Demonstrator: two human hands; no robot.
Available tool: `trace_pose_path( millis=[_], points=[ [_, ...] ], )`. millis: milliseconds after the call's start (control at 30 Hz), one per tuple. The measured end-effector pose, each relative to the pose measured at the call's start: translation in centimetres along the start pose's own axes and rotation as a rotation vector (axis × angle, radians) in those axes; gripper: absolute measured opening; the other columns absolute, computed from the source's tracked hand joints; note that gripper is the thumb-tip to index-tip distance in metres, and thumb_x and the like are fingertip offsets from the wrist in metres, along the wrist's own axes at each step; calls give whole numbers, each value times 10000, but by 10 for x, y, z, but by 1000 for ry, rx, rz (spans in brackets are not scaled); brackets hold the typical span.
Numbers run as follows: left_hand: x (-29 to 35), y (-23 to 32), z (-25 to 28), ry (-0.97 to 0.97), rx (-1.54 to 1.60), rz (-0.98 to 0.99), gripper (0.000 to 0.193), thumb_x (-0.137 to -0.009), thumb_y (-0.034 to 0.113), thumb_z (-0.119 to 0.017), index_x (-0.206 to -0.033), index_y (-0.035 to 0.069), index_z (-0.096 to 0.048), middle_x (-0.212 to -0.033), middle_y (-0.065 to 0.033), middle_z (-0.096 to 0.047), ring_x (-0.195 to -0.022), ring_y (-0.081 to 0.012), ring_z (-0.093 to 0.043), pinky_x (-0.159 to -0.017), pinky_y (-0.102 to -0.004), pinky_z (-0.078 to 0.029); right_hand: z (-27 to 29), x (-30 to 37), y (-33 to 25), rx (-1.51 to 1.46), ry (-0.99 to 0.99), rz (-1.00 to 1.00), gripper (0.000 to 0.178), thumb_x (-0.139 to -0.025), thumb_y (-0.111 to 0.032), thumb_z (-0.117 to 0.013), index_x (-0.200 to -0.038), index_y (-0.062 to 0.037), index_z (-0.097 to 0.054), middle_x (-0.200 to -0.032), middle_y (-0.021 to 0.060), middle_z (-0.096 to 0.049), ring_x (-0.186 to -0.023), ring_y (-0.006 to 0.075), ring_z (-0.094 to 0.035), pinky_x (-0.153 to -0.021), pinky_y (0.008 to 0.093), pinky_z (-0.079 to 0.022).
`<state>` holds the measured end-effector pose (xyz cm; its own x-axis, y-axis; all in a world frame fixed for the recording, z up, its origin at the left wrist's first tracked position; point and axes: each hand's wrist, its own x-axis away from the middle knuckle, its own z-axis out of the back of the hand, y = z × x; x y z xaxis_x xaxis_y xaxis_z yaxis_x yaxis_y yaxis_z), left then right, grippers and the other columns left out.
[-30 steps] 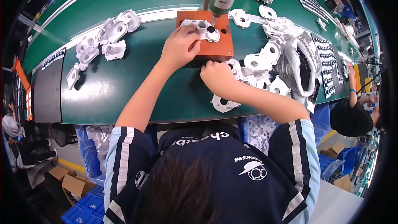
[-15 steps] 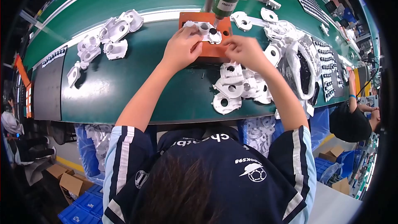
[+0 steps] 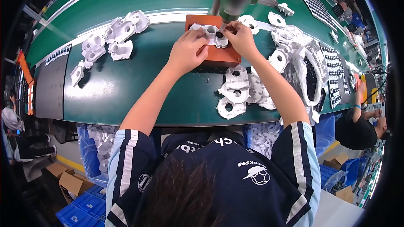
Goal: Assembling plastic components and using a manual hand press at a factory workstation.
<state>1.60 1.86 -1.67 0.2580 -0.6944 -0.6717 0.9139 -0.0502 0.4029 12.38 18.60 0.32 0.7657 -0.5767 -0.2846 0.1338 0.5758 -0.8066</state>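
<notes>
A white plastic housing with a round tube lies on an orange block. A black round piece shows in its right part. My left hand is closed on the left and near side of the housing, thumb and fingers bent against it. At the housing's right end, my right hand has its fingertips pinched together, close beside the tip of a green bench press. Whatever those fingertips hold is hidden. The press head hangs directly above, somewhat blurred.
White housings lie at the left and pile up at the right. An open clear bag of black parts stands beyond them. A small pin lies before the block. Another person is at the far right.
My right hand has moved up and left, from the block's right edge to the housing beside the press tip. My left hand stays on the housing. The view has shifted slightly.
</notes>
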Motion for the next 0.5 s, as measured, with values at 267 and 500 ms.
trace_pose_path(
  millis=[267, 500],
  points=[
    [-2, 1, -1, -7, 2, -6, 100, -725, 106, -616, -816, 64, -623, -1000, -66, -577, -937, -276, -579, -779, -370, -494, 11, 9, 11, 200, -20, 302, 188, -779, -128, -658, -909, 4, -630, -904, 82, -603, -798, 193, -545, -686, 287, -454],
    [-2, 0, -2, -8, -16, -18, 102, -728, 107, -617, -821, 65, -621, -999, -69, -575, -943, -283, -577, -782, -373, -492, 17, 33, -8, 524, -36, 504, 268, -774, -179, -649, -1015, -63, -640, -1107, 103, -553, -1039, 294, -490, -905, 395, -387]
  ],
)
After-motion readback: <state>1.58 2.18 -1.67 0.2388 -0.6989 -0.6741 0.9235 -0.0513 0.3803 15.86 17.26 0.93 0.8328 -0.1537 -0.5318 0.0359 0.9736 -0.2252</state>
